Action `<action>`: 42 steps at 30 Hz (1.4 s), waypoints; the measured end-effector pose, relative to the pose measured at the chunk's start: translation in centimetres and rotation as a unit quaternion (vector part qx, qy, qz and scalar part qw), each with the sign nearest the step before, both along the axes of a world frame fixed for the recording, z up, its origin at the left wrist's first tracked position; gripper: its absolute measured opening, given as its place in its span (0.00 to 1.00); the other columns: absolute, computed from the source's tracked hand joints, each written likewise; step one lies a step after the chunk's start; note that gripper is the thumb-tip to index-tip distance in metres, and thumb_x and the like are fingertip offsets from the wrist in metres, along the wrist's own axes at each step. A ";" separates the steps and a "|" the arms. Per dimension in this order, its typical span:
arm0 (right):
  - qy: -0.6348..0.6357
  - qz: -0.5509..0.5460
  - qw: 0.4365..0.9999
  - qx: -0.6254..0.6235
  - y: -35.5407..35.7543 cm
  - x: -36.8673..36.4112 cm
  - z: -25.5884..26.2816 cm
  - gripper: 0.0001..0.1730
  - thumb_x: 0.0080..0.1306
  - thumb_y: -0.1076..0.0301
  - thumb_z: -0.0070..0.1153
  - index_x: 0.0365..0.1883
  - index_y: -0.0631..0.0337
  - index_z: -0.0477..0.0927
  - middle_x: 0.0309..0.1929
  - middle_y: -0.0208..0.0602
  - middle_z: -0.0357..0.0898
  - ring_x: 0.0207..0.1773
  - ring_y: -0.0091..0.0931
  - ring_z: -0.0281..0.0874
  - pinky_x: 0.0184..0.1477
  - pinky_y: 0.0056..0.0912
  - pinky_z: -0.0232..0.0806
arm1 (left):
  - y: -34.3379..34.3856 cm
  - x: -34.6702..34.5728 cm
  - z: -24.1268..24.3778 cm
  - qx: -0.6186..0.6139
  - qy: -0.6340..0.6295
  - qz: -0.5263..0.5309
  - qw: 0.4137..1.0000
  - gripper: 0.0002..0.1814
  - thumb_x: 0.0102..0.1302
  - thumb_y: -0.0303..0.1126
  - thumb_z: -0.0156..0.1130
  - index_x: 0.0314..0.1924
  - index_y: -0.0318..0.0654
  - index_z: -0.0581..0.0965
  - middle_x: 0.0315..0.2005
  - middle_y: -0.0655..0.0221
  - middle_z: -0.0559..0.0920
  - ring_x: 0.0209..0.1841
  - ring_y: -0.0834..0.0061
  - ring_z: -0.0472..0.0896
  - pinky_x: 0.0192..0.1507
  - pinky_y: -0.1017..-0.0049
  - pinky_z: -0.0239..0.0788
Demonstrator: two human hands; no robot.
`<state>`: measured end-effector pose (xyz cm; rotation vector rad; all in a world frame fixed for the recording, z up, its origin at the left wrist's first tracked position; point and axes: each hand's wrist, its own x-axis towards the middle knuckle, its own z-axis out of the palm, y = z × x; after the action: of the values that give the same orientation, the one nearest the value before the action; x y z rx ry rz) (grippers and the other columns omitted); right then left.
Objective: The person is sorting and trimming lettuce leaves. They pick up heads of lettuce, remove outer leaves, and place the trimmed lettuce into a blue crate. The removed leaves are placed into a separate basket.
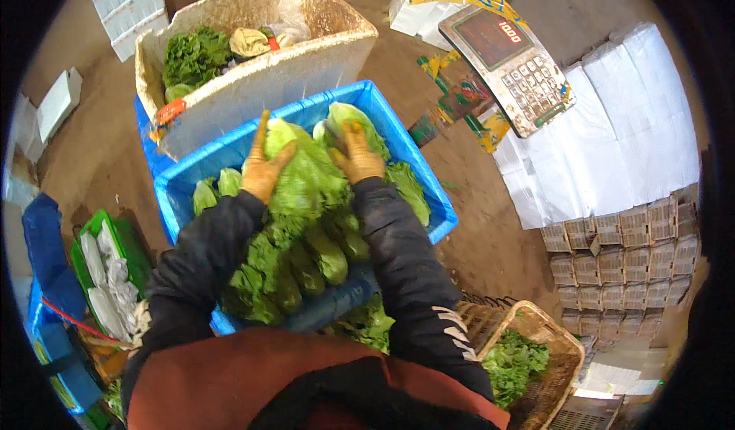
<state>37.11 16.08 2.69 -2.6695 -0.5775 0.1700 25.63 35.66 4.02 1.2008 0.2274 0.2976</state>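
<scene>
A blue plastic crate point(215, 157) stands before me, packed with heads of green leaf lettuce. My left hand point(265, 169), in a yellowish glove, lies against the left side of a large lettuce head point(307, 177). Its thumb rests on the leaves and its forefinger points away from me; the other fingers are partly hidden. My right hand point(359, 154), also gloved, has its fingers over a paler lettuce head point(344, 114) near the crate's far right corner. Several more lettuce heads point(324, 255) lie lengthwise between my forearms, stems towards me.
Beyond the crate is a worn foam box point(258, 80) with greens and bags. A digital scale display point(508, 68) stands at the right. White foam boxes point(608, 131) are stacked farther right. A wicker-like basket point(565, 361) with greens and a green crate point(100, 269) flank me.
</scene>
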 end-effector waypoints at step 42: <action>-0.194 -0.672 0.710 0.076 -64.5 -41.1 -3.4 0.31 0.57 0.52 0.66 0.50 0.68 0.76 0.49 0.55 0.80 0.49 0.48 0.78 0.51 0.44 0.69 | -47.6 -14.7 -6.1 0.280 -0.059 -0.629 0.723 0.25 0.70 0.31 0.59 0.65 0.33 0.69 0.62 0.59 0.74 0.62 0.69 0.73 0.61 0.70 0.65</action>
<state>-3.95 -48.37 -0.66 -2.2562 1.2520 -0.8125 10.96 -11.94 -2.12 1.6555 -0.8686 -0.8271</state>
